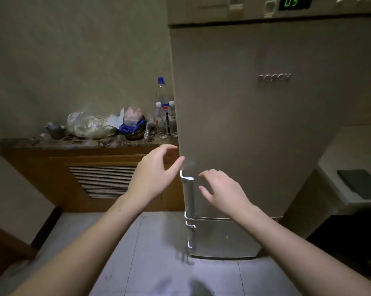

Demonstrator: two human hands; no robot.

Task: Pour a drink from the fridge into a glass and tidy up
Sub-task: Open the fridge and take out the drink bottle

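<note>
Both hands at the closed fridge [255, 124]

My left hand [152, 178] hovered open-fingered by the fridge's left edge, above its handle [187, 189]; my right hand [223, 192], fingers spread, empty, hung just right of it.

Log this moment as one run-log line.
stage: reaching for fridge | fridge door: shut | left hand: open, at door edge | right hand: open, near handle | drink: unseen

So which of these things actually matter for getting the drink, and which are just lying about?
For the job:
- fridge, shut
- upper door handle
- left hand and right hand, both open and empty, near the handle

Lying about:
- water bottles on the cabinet
- plastic bag
- tissue pack
</note>
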